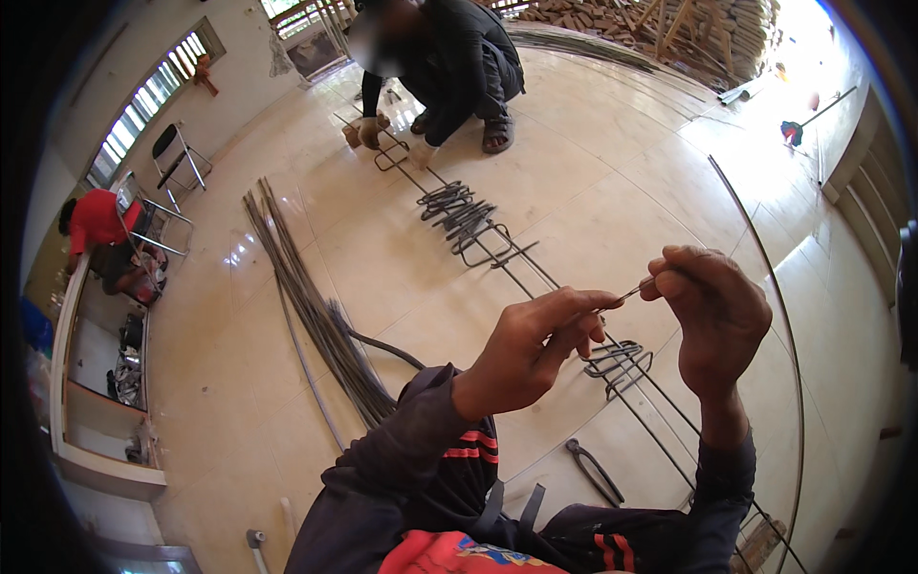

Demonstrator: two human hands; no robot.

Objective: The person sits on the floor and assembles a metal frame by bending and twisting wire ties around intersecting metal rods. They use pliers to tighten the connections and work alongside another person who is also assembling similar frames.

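Note:
A short piece of thin wire (631,293) stretches between my two raised hands. My left hand (535,346) pinches one end between thumb and fingers. The other end sits in the closed fingertips of my right hand (712,311). Below them, long steel bars (660,418) run away across the tiled floor. Bent steel stirrups (612,362) hang bunched around the bars under my hands, and a larger bunch of stirrups (459,210) sits farther along. On the floor near my knees lies a pair of pincers (595,474) with dark handles.
A co-worker (459,72) in dark clothes squats at the bars' far end, gloved hands on them. Loose steel rods (311,297) lie to the left, and a long curved rod (779,316) to the right. Folding chairs (179,163) stand by the left wall; bricks (612,24) are piled behind.

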